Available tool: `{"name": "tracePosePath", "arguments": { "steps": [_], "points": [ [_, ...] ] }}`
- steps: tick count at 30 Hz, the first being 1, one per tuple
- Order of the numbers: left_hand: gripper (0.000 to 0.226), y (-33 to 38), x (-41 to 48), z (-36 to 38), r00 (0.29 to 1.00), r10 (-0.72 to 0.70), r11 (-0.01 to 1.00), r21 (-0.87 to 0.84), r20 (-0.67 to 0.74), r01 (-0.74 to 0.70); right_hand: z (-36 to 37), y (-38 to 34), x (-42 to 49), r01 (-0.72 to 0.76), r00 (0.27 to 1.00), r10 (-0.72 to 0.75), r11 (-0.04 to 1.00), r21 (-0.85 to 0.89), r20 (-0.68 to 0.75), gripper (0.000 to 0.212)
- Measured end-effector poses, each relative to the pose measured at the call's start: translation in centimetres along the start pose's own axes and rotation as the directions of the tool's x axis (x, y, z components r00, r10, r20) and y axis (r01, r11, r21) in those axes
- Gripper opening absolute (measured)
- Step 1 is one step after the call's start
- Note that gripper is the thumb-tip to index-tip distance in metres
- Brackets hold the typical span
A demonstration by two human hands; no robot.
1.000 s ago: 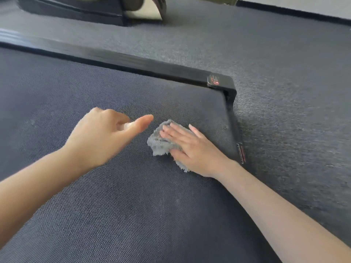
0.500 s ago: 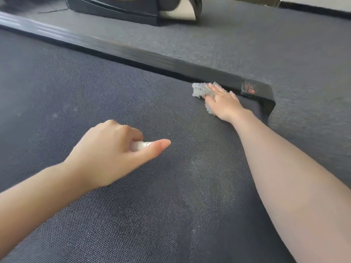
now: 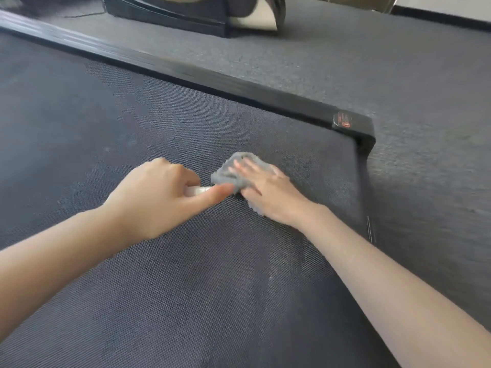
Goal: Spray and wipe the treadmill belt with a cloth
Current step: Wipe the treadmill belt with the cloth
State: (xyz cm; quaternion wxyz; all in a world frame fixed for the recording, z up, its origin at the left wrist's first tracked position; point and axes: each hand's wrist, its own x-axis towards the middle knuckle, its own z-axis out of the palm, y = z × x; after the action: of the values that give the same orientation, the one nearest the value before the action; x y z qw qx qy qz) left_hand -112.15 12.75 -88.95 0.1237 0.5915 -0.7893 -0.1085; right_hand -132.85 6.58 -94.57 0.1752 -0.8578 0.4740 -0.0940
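Wiping step: right hand (image 3: 268,192), fingers flat, presses cloth (image 3: 233,173) on belt (image 3: 186,288). Left hand (image 3: 162,197) grips a white sprayer (image 3: 198,190). Next, likely wipe toward unwiped belt.

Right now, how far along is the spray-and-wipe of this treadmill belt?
Partway. Pale smears on the belt near the corner suggest spray is on. In hand: the right hand presses the grey cloth flat on the belt; the left hand grips a small white object, probably the sprayer. Left: the wide stretch toward the left, apparently.
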Motion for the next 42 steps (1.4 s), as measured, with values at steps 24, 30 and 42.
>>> {"name": "tracePosePath", "arguments": {
  "steps": [24, 30, 42],
  "points": [
    [0.086, 1.0, -3.7, -1.0, 0.994, 0.108, 0.994, 0.018, -0.010, -0.108, 4.6, -5.5, -21.0, 0.337, 0.926, -0.297, 0.929, -0.151, 0.235, 0.057],
    [0.085, 1.8, -3.1, -0.1, 0.995, 0.097, 0.995, 0.008, 0.012, -0.097, 3.3, -2.7, -16.9, 0.150, 0.980, -0.127, 0.976, -0.155, 0.151, 0.053],
    [0.084, 2.7, -0.4, 1.7, 0.997, 0.067, 0.997, -0.047, 0.042, -0.065, -0.6, 8.4, -6.5, -0.183, 0.983, 0.181, 0.975, -0.128, -0.028, 0.050]
  ]
}}
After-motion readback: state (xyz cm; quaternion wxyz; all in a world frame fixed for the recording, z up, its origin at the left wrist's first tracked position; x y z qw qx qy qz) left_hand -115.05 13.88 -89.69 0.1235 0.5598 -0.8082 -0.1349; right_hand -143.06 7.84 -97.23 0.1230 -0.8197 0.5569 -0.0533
